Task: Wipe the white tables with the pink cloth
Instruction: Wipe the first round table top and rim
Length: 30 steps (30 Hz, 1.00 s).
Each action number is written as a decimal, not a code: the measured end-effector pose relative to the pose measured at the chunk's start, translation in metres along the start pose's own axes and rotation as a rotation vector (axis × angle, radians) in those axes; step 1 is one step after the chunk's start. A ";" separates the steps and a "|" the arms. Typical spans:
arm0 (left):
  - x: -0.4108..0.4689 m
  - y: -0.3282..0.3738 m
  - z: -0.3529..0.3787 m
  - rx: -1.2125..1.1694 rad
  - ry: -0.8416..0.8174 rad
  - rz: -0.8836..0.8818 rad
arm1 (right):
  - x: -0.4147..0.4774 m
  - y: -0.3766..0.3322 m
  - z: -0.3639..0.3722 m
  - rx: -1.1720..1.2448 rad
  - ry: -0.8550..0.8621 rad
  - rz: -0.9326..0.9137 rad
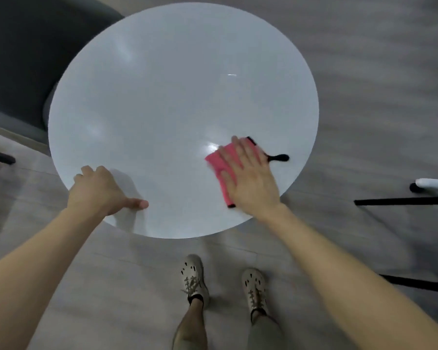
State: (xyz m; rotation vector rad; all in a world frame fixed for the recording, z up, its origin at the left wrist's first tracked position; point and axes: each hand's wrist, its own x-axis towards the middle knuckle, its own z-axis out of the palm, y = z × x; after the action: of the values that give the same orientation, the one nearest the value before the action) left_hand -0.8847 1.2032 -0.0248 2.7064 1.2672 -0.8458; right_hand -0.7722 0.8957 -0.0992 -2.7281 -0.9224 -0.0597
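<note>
On round white table (162,97): right hand (250,178) fingers flat, pressing pink cloth (219,162); left hand (96,190) fingers curled over rim.

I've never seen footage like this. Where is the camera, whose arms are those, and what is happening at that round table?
There is no machine here, only a person. The single camera is worn on their head and looks forward and down, so you see their own two arms and, at the bottom, their shoes on the floor. The wide lens bends the edges of the picture.

In the middle stands a round white table. The right hand lies flat, fingers straight, pressing a pink cloth against the top near its right edge; a black loop sticks out from the cloth. The left hand rests near the table's near edge, fingers curled, thumb stretched out, holding nothing. A dark chair stands behind the table on the left.
</note>
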 end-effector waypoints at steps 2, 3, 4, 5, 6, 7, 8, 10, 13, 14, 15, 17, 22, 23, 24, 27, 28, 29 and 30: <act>-0.004 0.002 -0.001 0.020 -0.003 0.013 | 0.031 0.062 -0.011 -0.068 0.033 0.359; -0.005 0.005 -0.003 0.044 -0.022 0.019 | 0.044 0.072 -0.014 -0.073 0.055 0.511; -0.007 0.010 -0.006 0.086 -0.048 0.029 | 0.052 0.065 -0.014 -0.057 0.084 0.640; -0.010 0.016 -0.012 0.143 -0.078 0.043 | 0.055 0.043 -0.013 -0.053 0.112 0.716; -0.011 0.024 -0.019 0.217 -0.102 0.061 | 0.053 0.014 -0.009 -0.062 0.109 0.710; -0.012 0.035 -0.028 0.288 -0.114 0.093 | 0.045 -0.018 -0.007 -0.056 0.071 0.612; -0.011 0.047 -0.038 0.353 -0.114 0.133 | 0.033 -0.048 -0.004 -0.033 0.012 0.454; -0.003 0.077 -0.061 0.421 -0.063 0.223 | -0.002 -0.079 -0.003 0.024 -0.117 0.141; 0.022 0.119 -0.089 0.369 0.121 0.379 | -0.007 -0.021 -0.006 0.011 -0.081 0.059; 0.035 0.130 -0.093 0.330 0.168 0.426 | 0.004 0.009 -0.010 -0.040 -0.039 0.187; 0.047 0.137 -0.095 0.272 0.182 0.466 | 0.016 0.037 -0.012 -0.096 0.010 0.355; 0.067 0.142 -0.089 0.125 0.123 0.507 | 0.038 0.080 -0.017 -0.133 0.062 0.671; 0.086 0.135 -0.085 0.117 0.102 0.572 | 0.082 0.001 0.001 -0.131 0.175 0.771; 0.086 0.134 -0.087 0.135 0.114 0.579 | 0.086 -0.038 0.007 -0.102 0.148 0.631; 0.085 0.134 -0.089 0.155 0.125 0.583 | 0.085 -0.075 0.014 -0.061 0.092 0.467; 0.087 0.134 -0.089 0.192 0.144 0.608 | 0.068 -0.092 0.016 0.019 -0.021 0.065; 0.087 0.134 -0.088 0.204 0.140 0.613 | 0.065 -0.063 0.013 0.027 0.022 0.049; 0.088 0.135 -0.089 0.219 0.133 0.611 | 0.064 -0.027 0.007 0.000 0.048 0.109; 0.088 0.136 -0.089 0.232 0.125 0.605 | 0.066 0.011 0.001 -0.056 0.077 0.228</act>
State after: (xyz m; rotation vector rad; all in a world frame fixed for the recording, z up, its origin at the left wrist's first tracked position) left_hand -0.6997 1.1967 -0.0183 3.0812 0.3106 -0.7838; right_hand -0.7129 0.9264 -0.0950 -2.8409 -0.5938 -0.1473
